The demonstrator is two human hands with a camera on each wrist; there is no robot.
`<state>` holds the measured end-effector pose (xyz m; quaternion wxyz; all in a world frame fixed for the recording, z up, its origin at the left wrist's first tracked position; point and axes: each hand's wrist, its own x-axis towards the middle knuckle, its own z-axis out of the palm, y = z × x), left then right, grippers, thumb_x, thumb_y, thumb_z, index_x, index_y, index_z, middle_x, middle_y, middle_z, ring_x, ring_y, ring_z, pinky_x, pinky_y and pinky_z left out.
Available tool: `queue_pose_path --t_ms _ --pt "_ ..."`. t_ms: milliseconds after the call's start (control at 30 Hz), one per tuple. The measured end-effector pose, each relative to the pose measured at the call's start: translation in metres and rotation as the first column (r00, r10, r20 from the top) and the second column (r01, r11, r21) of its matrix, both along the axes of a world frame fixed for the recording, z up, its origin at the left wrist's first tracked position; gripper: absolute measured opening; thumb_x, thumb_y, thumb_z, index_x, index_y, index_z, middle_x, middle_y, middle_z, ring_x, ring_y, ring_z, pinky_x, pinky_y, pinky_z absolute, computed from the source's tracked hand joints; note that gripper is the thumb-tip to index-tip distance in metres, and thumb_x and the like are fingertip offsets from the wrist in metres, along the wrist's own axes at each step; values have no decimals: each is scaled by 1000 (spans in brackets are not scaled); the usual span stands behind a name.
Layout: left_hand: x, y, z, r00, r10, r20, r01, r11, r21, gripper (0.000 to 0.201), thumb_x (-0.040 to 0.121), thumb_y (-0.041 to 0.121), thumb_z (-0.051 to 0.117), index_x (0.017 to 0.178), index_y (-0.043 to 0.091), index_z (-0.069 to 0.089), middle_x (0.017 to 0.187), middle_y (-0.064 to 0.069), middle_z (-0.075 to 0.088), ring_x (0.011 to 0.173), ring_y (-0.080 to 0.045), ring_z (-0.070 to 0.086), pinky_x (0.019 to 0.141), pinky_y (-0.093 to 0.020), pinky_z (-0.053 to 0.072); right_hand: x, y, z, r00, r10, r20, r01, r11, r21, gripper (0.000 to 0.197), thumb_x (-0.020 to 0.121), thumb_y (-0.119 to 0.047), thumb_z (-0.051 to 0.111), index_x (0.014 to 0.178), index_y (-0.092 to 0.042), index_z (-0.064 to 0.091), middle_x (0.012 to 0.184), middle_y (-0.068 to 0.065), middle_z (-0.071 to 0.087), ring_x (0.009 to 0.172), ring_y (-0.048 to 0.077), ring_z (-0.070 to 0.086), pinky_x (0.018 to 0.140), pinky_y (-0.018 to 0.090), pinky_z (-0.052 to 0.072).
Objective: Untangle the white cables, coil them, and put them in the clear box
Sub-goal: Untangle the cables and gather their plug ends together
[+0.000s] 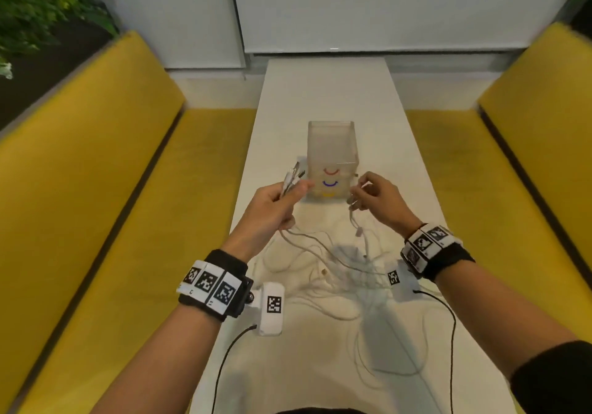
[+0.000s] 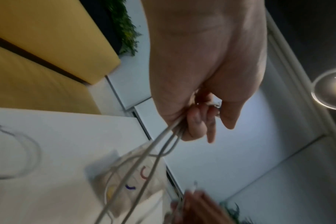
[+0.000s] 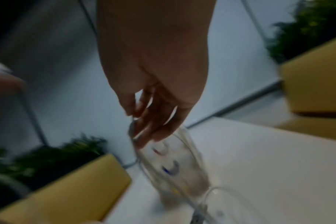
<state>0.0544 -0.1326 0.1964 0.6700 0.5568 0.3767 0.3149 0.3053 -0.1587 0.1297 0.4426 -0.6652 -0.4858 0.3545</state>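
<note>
A tangle of white cables (image 1: 339,269) lies on the long white table (image 1: 330,93) between my forearms. My left hand (image 1: 282,195) is raised above it and grips several cable ends (image 1: 293,176); in the left wrist view its fingers (image 2: 196,121) curl round the strands (image 2: 163,142). My right hand (image 1: 371,194) is raised at the same height and pinches one cable near its plug (image 1: 352,203), which hangs down into the tangle. The clear box (image 1: 332,160), marked with red, blue and yellow arcs, stands upright just beyond both hands; it shows blurred in the right wrist view (image 3: 175,165).
Yellow benches (image 1: 105,189) (image 1: 512,163) run along both sides of the table. Black wires (image 1: 224,365) trail from my wrist cameras over the near table. Plants (image 1: 41,6) stand at the far left. Bare tabletop lies beyond the box.
</note>
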Motion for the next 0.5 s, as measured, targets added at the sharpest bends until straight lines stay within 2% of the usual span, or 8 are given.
queue_pose_path --t_ms 33,100,200,267,333,400,500 --pt "12 -3 6 1000 17 -16 -16 999 34 26 96 26 64 116 11 73 54 14 34 52 -12 23 48 -23 29 -6 -4 21 995 88 -46 -85 995 56 15 94 -19 63 87 -8 56 77 13 74 68 28 71 64 36 55" --pt "34 -6 12 997 61 -48 -55 992 111 21 92 25 70 107 11 74 52 16 51 49 -11 32 50 -27 34 -19 -13 57 976 217 3 -215 966 141 16 93 -19 65 91 -5 57 79 14 74 70 29 72 61 33 57" --pt "57 -7 15 992 111 -56 -95 969 229 18 88 31 74 87 12 75 58 4 54 51 -13 43 55 -34 40 -28 -23 88 956 242 168 -271 944 186 13 93 -15 65 91 -3 58 84 16 75 74 26 74 65 33 60" --pt "66 -8 14 985 162 -55 -139 946 293 18 89 30 74 76 17 74 55 8 59 50 -10 48 57 -33 41 -27 -27 97 935 243 258 -295 937 186 12 93 -14 64 90 -3 59 84 12 75 76 20 74 68 31 61" --pt "72 -9 14 978 205 -37 -182 929 323 19 89 30 73 72 22 73 55 9 63 48 -6 51 56 -31 42 -23 -31 101 915 256 311 -321 930 178 14 95 -17 62 92 -4 59 86 7 74 77 17 73 68 31 61" --pt "74 -8 13 972 232 -31 -210 924 320 25 89 33 72 69 19 73 56 6 64 48 -10 52 54 -31 42 -20 -34 103 928 278 249 -326 928 178 16 96 -18 60 93 -2 57 89 11 72 80 22 72 63 35 61" --pt "71 -5 13 976 217 -8 -205 934 291 33 89 34 72 72 6 74 60 -2 65 46 -12 49 52 -29 40 -16 -36 102 954 293 71 -300 941 154 21 97 -20 59 95 1 53 91 24 69 79 33 70 55 35 58"
